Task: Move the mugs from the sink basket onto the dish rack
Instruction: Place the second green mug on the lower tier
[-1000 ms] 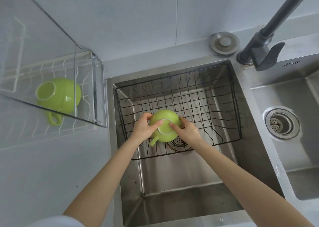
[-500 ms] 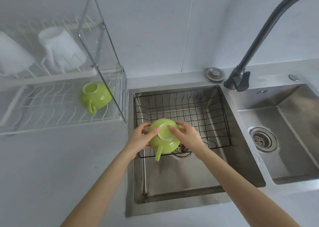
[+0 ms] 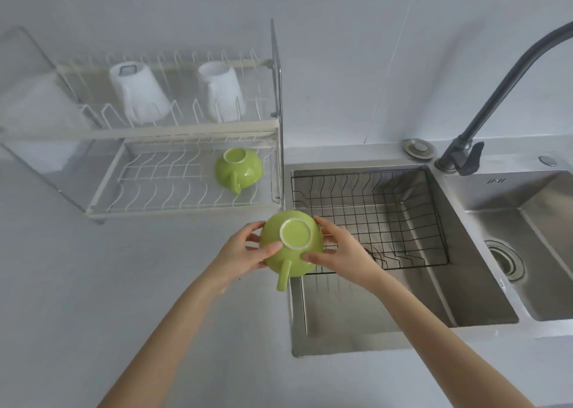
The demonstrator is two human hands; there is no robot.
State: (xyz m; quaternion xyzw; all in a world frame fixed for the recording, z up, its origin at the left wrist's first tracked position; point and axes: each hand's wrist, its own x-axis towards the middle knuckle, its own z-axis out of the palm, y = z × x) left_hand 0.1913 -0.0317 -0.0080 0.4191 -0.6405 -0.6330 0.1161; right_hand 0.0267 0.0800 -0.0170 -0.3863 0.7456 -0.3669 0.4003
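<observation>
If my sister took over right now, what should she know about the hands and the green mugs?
Left hand and right hand: both grip the held green mug, upside down, handle pointing toward the person, over the sink's left edge.
Sink basket: no mugs visible in it.
Dish rack: one green mug already sits upside down on the lower tier; two white cups stand on the upper tier.
Left to do: carry the held mug left and set it on the lower tier, probably beside the other.

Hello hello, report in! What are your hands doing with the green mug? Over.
Left hand and right hand both on upside-down green mug, clear of the sink basket. Dish rack lower shelf has space. Nothing blocking.
</observation>
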